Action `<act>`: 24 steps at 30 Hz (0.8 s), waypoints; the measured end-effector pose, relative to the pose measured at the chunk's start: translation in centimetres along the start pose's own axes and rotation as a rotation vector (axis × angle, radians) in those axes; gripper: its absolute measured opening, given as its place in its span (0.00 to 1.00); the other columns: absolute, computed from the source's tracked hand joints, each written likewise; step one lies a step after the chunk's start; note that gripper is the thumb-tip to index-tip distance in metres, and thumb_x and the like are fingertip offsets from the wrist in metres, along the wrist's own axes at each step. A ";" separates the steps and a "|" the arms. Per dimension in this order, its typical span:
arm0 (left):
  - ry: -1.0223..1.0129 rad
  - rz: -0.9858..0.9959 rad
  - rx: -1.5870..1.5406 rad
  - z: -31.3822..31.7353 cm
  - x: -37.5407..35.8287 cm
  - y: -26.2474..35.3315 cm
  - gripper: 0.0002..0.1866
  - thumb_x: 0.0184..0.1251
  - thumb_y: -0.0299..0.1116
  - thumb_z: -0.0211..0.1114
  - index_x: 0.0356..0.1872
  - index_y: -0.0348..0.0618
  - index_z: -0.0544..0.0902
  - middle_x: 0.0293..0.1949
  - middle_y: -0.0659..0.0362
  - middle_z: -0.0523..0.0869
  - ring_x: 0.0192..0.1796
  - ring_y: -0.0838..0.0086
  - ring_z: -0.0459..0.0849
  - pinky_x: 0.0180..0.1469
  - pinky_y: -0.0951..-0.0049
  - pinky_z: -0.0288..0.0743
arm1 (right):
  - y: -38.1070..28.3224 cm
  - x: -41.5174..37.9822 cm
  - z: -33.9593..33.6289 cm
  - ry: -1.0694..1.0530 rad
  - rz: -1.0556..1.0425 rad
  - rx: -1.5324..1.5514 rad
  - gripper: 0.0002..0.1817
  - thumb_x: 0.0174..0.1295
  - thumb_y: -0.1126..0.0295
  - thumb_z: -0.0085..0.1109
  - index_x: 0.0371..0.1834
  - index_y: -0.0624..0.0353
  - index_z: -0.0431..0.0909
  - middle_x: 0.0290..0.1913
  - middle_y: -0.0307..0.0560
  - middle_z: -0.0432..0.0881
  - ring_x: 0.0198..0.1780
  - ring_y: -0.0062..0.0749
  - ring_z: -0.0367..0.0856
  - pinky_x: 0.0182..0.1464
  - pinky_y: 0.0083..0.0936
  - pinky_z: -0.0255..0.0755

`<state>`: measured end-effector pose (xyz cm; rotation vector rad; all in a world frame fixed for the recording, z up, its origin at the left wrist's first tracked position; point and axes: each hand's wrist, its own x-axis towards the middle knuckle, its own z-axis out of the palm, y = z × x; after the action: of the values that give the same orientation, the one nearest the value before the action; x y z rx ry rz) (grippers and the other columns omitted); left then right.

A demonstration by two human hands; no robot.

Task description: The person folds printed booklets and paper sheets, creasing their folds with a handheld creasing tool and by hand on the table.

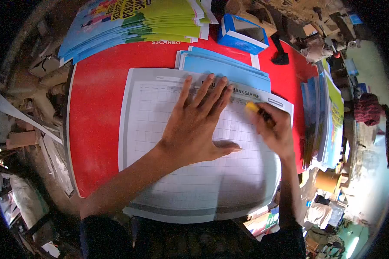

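Note:
My left hand (pixel 196 116) lies flat with fingers spread on a large white sheet (pixel 181 181) printed with a table grid. Its fingertips reach the printed heading along the sheet's top edge, partly covering the letters. Toward the sheet's upper right, my right hand (pixel 275 129) is closed around a small yellow-and-black tool (pixel 251 106); the fingers hide much of it, and I cannot tell its kind. The tool's yellow end points up and left, close over the heading row. Light blue sheets (pixel 224 69) stick out from beneath the white sheet's far edge.
Below the papers is a red tabletop (pixel 93 129). Stacked blue-and-green printed booklets (pixel 134 30) stand at the back left, and another stack (pixel 324 116) at the right. An open blue-and-white box (pixel 242 34) and a black object (pixel 280 56) sit at the back. Clutter surrounds the table.

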<state>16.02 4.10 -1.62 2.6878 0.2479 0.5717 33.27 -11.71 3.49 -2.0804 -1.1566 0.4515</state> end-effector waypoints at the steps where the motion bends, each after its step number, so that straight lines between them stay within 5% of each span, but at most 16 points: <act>1: 0.007 -0.005 -0.006 0.0 0.1 0.0 0.62 0.54 0.80 0.63 0.78 0.37 0.66 0.81 0.46 0.61 0.85 0.50 0.53 0.84 0.38 0.37 | 0.1 -0.2 0.4 0.003 -0.273 -0.103 0.13 0.62 0.74 0.74 0.47 0.66 0.84 0.36 0.48 0.85 0.32 0.30 0.83 0.34 0.27 0.78; 4: -0.006 -0.007 -0.005 0.2 -0.1 -0.1 0.64 0.53 0.80 0.64 0.77 0.33 0.65 0.81 0.46 0.62 0.84 0.51 0.54 0.84 0.38 0.37 | -0.9 -0.9 -0.3 -0.131 -0.449 -0.192 0.21 0.54 0.76 0.77 0.52 0.64 0.84 0.38 0.50 0.83 0.35 0.41 0.86 0.39 0.30 0.81; 13: -0.007 -0.002 0.000 0.3 -0.2 -0.3 0.64 0.54 0.82 0.62 0.77 0.32 0.65 0.81 0.44 0.61 0.85 0.51 0.51 0.85 0.37 0.32 | -0.8 -0.6 0.2 -0.185 -0.375 -0.186 0.18 0.54 0.74 0.78 0.47 0.66 0.84 0.37 0.51 0.85 0.34 0.42 0.87 0.38 0.31 0.82; 17: 0.028 -0.004 -0.049 0.3 -0.2 -0.3 0.64 0.50 0.78 0.69 0.78 0.35 0.64 0.81 0.47 0.61 0.85 0.51 0.53 0.84 0.39 0.36 | -0.6 -0.1 0.2 -0.179 -0.388 -0.185 0.16 0.54 0.74 0.78 0.44 0.65 0.85 0.35 0.53 0.85 0.33 0.45 0.88 0.37 0.32 0.82; 20: 0.012 -0.007 -0.043 0.2 -0.2 -0.2 0.64 0.49 0.77 0.70 0.78 0.34 0.64 0.81 0.46 0.61 0.84 0.51 0.54 0.84 0.38 0.37 | 0.0 -0.2 0.4 -0.201 -0.295 -0.166 0.14 0.57 0.73 0.78 0.44 0.66 0.86 0.35 0.53 0.87 0.34 0.39 0.88 0.38 0.30 0.82; 24: 0.003 -0.002 -0.024 0.1 0.0 -0.1 0.65 0.50 0.77 0.69 0.78 0.33 0.64 0.81 0.46 0.62 0.84 0.51 0.55 0.84 0.39 0.39 | -0.3 -0.3 1.1 -0.120 -0.068 0.256 0.13 0.61 0.71 0.77 0.46 0.66 0.89 0.38 0.49 0.91 0.38 0.21 0.87 0.40 0.25 0.81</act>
<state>16.01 4.15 -1.71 2.6634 0.2429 0.5739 32.28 -11.45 2.94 -1.8088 -1.1685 0.6627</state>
